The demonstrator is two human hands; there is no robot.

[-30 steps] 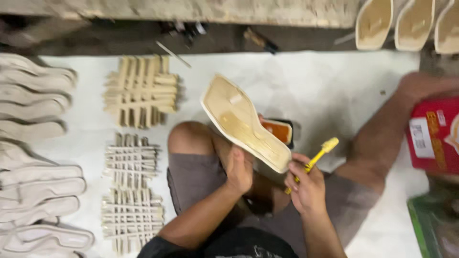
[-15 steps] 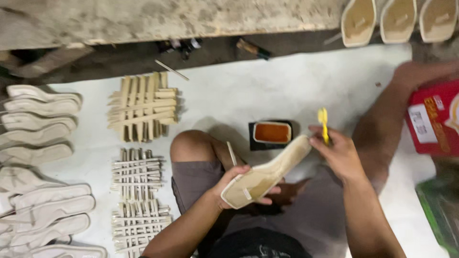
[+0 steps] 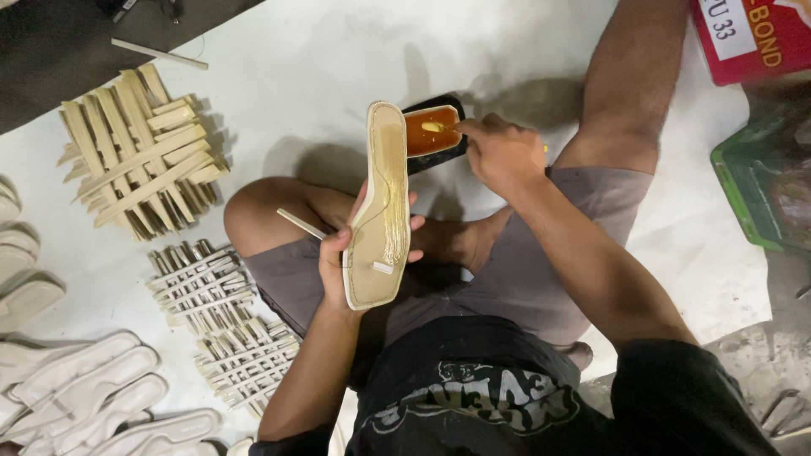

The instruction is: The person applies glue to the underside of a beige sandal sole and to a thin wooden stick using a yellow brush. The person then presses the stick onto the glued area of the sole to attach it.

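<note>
Beige flat shoe sole (image 3: 378,211), centre frame: seemingly light, stiff; left hand (image 3: 346,253) clamps its heel end. Right hand (image 3: 503,152) grips a brush in amber glue tray (image 3: 432,131).

Single head camera looks steeply down, close.

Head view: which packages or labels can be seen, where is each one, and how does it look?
Red package: top right corner, partly cut off by the frame, boxy, red with yellow print.
White label: on the red package's left part, rectangular, white with dark print.
Green container: right edge, below the red package, green rim, dark inside; contents unclear.
</note>
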